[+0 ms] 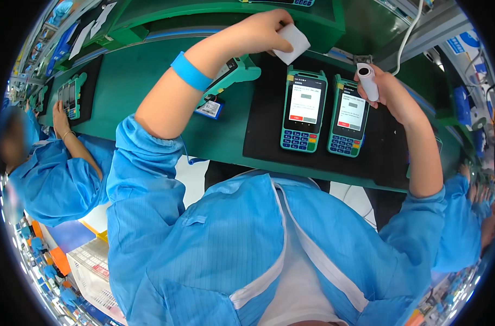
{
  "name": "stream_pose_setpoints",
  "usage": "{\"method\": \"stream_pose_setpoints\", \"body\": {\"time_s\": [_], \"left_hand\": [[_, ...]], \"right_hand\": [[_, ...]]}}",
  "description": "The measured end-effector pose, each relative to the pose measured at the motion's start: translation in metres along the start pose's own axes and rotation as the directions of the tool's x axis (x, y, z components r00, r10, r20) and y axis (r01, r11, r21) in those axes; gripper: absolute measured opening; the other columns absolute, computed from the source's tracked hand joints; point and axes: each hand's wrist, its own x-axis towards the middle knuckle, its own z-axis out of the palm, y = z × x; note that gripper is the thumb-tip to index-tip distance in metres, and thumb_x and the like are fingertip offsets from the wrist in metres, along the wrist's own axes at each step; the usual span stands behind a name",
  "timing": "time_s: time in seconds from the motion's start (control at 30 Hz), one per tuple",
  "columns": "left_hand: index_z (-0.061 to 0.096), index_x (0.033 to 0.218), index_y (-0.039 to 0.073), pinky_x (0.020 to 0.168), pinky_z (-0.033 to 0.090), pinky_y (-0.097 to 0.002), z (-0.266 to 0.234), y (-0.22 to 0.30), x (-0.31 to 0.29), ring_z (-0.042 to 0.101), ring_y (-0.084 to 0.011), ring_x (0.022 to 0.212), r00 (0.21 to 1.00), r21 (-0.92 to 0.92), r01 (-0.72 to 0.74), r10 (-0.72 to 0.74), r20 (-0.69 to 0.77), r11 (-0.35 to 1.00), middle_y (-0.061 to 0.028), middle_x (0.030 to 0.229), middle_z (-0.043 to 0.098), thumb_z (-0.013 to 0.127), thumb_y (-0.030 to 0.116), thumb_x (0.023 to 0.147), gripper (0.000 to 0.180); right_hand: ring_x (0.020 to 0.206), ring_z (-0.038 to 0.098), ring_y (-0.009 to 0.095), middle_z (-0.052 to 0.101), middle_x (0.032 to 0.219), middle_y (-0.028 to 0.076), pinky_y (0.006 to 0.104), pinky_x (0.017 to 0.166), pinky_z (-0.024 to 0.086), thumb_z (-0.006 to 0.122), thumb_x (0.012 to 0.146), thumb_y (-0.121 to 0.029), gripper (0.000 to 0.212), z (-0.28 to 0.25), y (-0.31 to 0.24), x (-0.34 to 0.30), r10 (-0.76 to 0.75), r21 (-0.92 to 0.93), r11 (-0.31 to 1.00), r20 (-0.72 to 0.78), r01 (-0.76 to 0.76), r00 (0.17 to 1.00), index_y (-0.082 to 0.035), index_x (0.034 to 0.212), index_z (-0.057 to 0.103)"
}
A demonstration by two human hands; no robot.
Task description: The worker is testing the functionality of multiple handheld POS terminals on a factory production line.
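Note:
My left hand (266, 35) is raised above the far side of the bench, its fingers closed on a small white piece of paper (293, 44). In my right hand (390, 89) is a white paper roll (367, 82), its round end with a dark core facing up. Two green-edged card payment terminals lie face up side by side: the left one (304, 108) below the paper, the right one (349, 114) beside the roll. Both have lit screens and blue keypads. My right fingers overlap the top corner of the right terminal.
A third payment terminal (234, 73) is tilted behind my left forearm, by a white and blue battery (209, 108). A black mat (264, 125) covers part of the green bench (144, 65). Co-workers sit on both sides; a white cable (408, 41) hangs at the far right.

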Motion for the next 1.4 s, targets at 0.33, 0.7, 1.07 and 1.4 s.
{"method": "stream_pose_setpoints", "body": {"time_s": [0.33, 0.7, 1.07, 1.4], "left_hand": [[0.058, 0.118, 0.008, 0.090, 0.049, -0.0363, 0.022, -0.004, 0.044, 0.061, -0.0290, 0.105, 0.960, 0.256, -0.212, 0.151, 0.237, 0.943, -0.0149, 0.115, 0.063, 0.072, 0.011, 0.072, 0.047], [0.059, 0.118, 0.007, 0.085, 0.049, -0.0340, 0.032, 0.015, 0.068, 0.062, -0.0259, 0.098, 0.860, 0.423, -0.120, -0.119, 0.496, 0.898, -0.0119, 0.110, 0.065, 0.073, 0.009, 0.067, 0.052], [0.060, 0.118, 0.003, 0.078, 0.049, -0.0302, 0.030, -0.003, 0.059, 0.062, -0.0197, 0.096, 0.891, 0.231, -0.058, -0.054, 0.451, 0.971, -0.0098, 0.106, 0.066, 0.075, 0.010, 0.069, 0.052], [0.065, 0.111, 0.003, 0.074, 0.049, -0.0312, 0.035, -0.002, 0.059, 0.062, -0.0199, 0.086, 0.847, 0.255, -0.040, -0.102, 0.521, 0.966, -0.0099, 0.097, 0.067, 0.075, 0.020, 0.069, 0.047]], "right_hand": [[0.094, 0.054, 0.010, 0.058, 0.101, 0.003, 0.0254, 0.084, 0.042, 0.058, 0.095, -0.021, 0.032, -0.037, 0.019, 0.027, -0.157, -0.143, 0.981, -0.158, 0.134, 0.975, -0.005, 0.121, 0.049], [0.088, 0.061, 0.024, 0.063, 0.095, 0.013, 0.0353, 0.073, 0.048, 0.075, 0.067, -0.010, 0.038, -0.044, 0.001, 0.069, -0.163, -0.774, 0.610, 0.086, 0.169, 0.983, -0.003, 0.101, 0.058], [0.086, 0.063, 0.023, 0.065, 0.091, 0.010, 0.0338, 0.074, 0.048, 0.076, 0.063, -0.011, 0.036, -0.046, -0.010, 0.090, 0.090, -0.762, 0.637, 0.226, 0.119, 0.970, -0.002, 0.095, 0.063], [0.079, 0.061, 0.013, 0.066, 0.083, 0.006, 0.0291, 0.072, 0.048, 0.077, 0.068, -0.009, 0.029, -0.053, 0.002, 0.085, 0.128, -0.554, 0.832, 0.224, 0.018, 0.966, 0.002, 0.092, 0.064]]}}
